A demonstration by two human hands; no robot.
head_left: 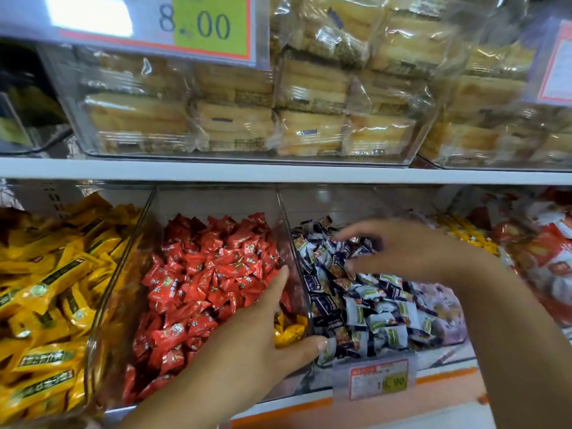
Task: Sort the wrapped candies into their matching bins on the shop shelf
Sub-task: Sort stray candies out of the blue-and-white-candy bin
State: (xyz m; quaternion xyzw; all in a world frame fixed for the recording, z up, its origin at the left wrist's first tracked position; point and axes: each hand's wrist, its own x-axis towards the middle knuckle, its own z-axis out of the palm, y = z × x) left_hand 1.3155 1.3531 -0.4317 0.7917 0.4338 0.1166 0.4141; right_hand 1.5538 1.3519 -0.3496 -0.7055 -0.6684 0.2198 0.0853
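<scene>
Clear bins stand side by side on the lower shelf. The middle bin holds red wrapped candies. A few gold-yellow candies lie in its front right corner. My left hand reaches into that corner with straight fingers lying over the gold candies, its thumb against the clear divider. The bin to the right holds white-and-purple wrapped candies. My right hand hovers over them, blurred, fingers spread and loosely bent, with nothing seen between them.
The far left bin is full of yellow wrapped bars. Red-and-white packets fill the far right. A price tag hangs at the shelf edge. The white shelf board above carries clear boxes of wrapped cakes.
</scene>
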